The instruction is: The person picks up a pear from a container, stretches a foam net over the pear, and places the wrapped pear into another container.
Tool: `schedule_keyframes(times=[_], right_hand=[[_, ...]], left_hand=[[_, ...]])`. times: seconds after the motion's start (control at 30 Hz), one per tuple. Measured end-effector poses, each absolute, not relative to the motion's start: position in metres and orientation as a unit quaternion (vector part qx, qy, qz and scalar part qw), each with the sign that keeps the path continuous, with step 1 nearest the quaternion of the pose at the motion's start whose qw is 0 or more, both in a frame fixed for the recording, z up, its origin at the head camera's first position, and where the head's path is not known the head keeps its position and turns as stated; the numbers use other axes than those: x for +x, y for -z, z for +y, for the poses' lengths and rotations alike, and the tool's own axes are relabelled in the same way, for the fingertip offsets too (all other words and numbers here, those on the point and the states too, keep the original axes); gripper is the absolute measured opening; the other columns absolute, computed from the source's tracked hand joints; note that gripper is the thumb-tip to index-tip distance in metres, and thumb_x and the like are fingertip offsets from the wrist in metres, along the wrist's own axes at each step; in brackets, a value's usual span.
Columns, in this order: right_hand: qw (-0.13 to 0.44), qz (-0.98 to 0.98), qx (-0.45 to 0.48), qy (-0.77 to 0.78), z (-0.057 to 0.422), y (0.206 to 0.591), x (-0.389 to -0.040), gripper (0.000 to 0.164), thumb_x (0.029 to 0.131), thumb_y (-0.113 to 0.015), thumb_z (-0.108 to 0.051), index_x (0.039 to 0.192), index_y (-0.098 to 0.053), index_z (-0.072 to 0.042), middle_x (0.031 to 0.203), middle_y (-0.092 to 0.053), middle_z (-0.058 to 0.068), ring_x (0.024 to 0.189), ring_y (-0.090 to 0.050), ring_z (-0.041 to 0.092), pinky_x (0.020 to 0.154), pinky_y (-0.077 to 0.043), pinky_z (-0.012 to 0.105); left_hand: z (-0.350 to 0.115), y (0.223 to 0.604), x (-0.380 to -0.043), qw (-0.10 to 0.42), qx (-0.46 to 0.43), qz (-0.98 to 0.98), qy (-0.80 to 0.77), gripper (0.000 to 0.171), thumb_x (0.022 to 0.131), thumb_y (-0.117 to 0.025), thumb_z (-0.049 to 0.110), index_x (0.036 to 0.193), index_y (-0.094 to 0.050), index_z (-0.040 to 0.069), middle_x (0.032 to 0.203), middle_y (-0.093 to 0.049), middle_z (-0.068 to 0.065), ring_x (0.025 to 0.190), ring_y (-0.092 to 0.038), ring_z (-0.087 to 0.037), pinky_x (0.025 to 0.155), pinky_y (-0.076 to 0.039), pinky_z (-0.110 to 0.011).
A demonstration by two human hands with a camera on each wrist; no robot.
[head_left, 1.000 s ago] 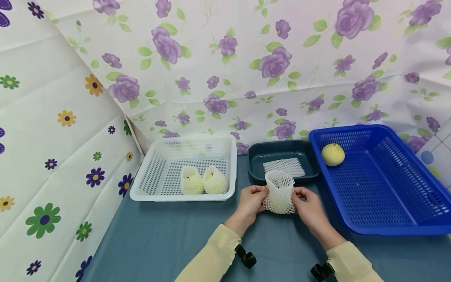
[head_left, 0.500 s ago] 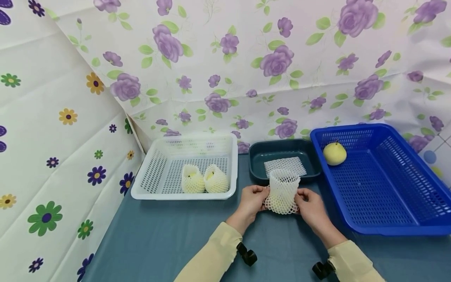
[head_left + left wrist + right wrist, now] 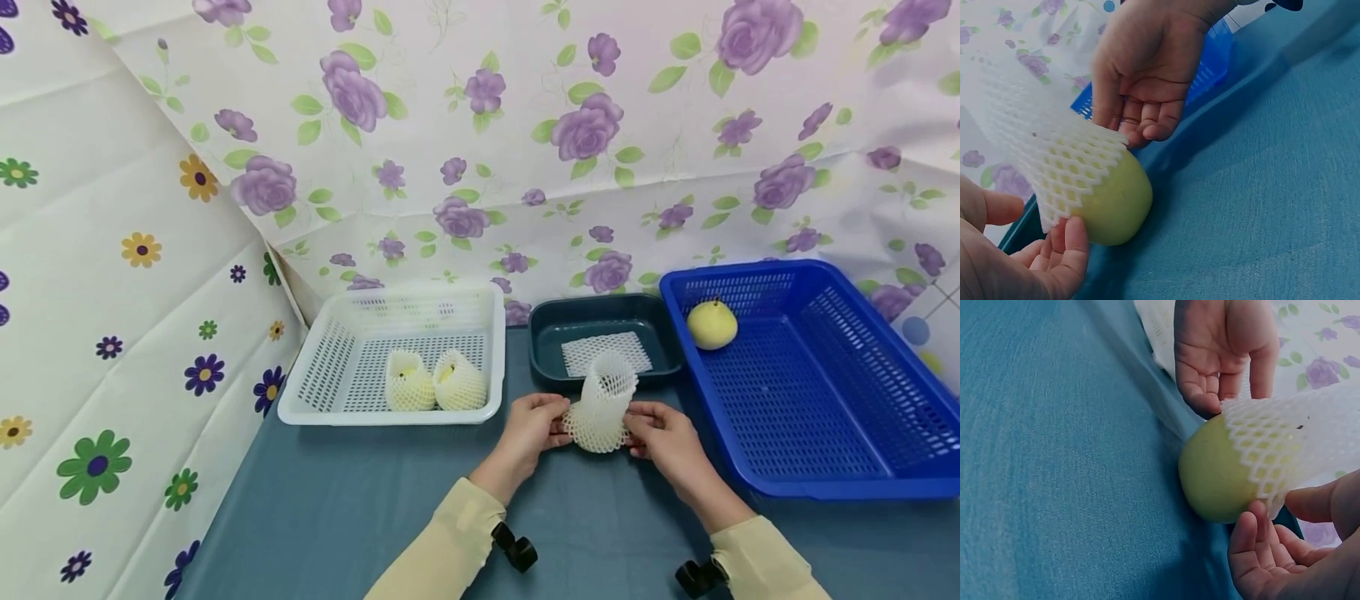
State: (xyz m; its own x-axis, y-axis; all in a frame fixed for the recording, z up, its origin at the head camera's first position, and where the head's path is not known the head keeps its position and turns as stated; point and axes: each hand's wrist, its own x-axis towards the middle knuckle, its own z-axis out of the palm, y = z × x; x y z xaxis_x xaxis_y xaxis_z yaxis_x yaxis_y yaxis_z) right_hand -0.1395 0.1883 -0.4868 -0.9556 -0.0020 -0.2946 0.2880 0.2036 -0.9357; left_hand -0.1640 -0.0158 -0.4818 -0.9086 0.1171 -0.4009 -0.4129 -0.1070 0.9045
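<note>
A white foam net sleeve (image 3: pixel 609 387) stands partly over a yellow-green pear (image 3: pixel 1119 206), whose rounded end shows bare below the hem in both wrist views. The sleeve's narrower upper part rises past the fruit and leans slightly right in the head view. At the sleeve's left edge, my left hand (image 3: pixel 531 433) holds the hem with curled fingertips. Opposite it, my right hand (image 3: pixel 667 437) pinches the hem between thumb and fingers. In the head view the net covers the pear.
Behind the hands stands a dark green tray (image 3: pixel 543 354) with a flat foam net (image 3: pixel 592 354) in it. On the left, a white basket (image 3: pixel 300 414) holds two net-wrapped pears (image 3: pixel 459 385). A blue basket (image 3: pixel 817 417) with one bare pear (image 3: pixel 712 325) stands at the right.
The sleeve's upper end has tipped and narrowed, now leaning right with its opening facing the camera. Both hands stay at the hem, with their fingers slightly shifted.
</note>
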Motion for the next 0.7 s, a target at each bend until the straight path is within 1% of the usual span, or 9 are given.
schedule_keyframes(times=[0.1,0.17,0.3,0.4,0.47,0.6,0.7], right_hand=[[0.102,0.774,0.089,0.619,0.1894,0.4862,-0.1391,0.043,0.092,-0.059,-0.021,0.128,-0.047,0.001,0.102,-0.062,0.010,0.079,-0.062,0.009,0.070,-0.056,0.029],[0.084,0.778,0.087,0.617,0.1890,0.4863,-0.1393,0.041,0.091,-0.060,-0.017,0.125,-0.048,0.002,0.100,-0.062,0.010,0.078,-0.062,0.007,0.069,-0.056,0.028],[0.053,0.780,0.087,0.617,0.1862,0.4869,-0.1388,0.036,0.089,-0.062,-0.013,0.120,-0.051,0.002,0.096,-0.062,0.010,0.074,-0.062,0.007,0.067,-0.056,0.027],[0.038,0.783,0.085,0.614,0.1837,0.4871,-0.1374,0.033,0.089,-0.062,-0.013,0.118,-0.054,0.001,0.097,-0.063,0.012,0.073,-0.063,0.007,0.066,-0.056,0.027],[0.031,0.786,0.081,0.612,0.1826,0.4882,-0.1362,0.031,0.089,-0.062,-0.013,0.116,-0.056,0.001,0.098,-0.064,0.015,0.072,-0.063,0.006,0.065,-0.056,0.028],[0.017,0.795,0.074,0.602,0.1817,0.4915,-0.1346,0.028,0.090,-0.062,-0.013,0.115,-0.058,-0.001,0.101,-0.063,0.018,0.073,-0.064,0.007,0.065,-0.057,0.028],[0.008,0.801,0.074,0.594,0.1813,0.4947,-0.1347,0.026,0.090,-0.062,-0.011,0.114,-0.058,-0.001,0.102,-0.063,0.019,0.073,-0.064,0.007,0.065,-0.057,0.028]], left_hand=[[-0.0170,0.4807,-0.1625,0.183,-0.109,0.639,-0.739,0.039,0.086,-0.065,0.010,0.121,-0.053,-0.004,0.088,-0.064,-0.010,0.069,-0.062,-0.014,0.070,-0.057,-0.033],[-0.0174,0.4810,-0.1616,0.182,-0.103,0.641,-0.738,0.041,0.084,-0.066,0.006,0.121,-0.053,-0.004,0.090,-0.066,-0.011,0.070,-0.064,-0.015,0.070,-0.057,-0.033],[-0.0181,0.4822,-0.1607,0.173,-0.093,0.641,-0.742,0.038,0.083,-0.066,0.002,0.119,-0.055,-0.005,0.092,-0.069,-0.014,0.071,-0.066,-0.014,0.068,-0.057,-0.030],[-0.0189,0.4829,-0.1604,0.165,-0.088,0.643,-0.742,0.036,0.082,-0.066,0.001,0.116,-0.056,-0.005,0.091,-0.069,-0.013,0.070,-0.066,-0.014,0.067,-0.057,-0.029],[-0.0198,0.4836,-0.1599,0.161,-0.086,0.649,-0.739,0.034,0.082,-0.065,0.001,0.115,-0.056,-0.005,0.090,-0.069,-0.013,0.069,-0.066,-0.014,0.067,-0.057,-0.030],[-0.0215,0.4862,-0.1595,0.154,-0.088,0.659,-0.731,0.032,0.082,-0.064,-0.001,0.113,-0.057,-0.006,0.088,-0.069,-0.013,0.067,-0.065,-0.015,0.072,-0.057,-0.038],[-0.0219,0.4883,-0.1599,0.149,-0.091,0.665,-0.726,0.029,0.082,-0.064,-0.002,0.110,-0.058,-0.006,0.087,-0.069,-0.014,0.066,-0.065,-0.015,0.072,-0.057,-0.040]])
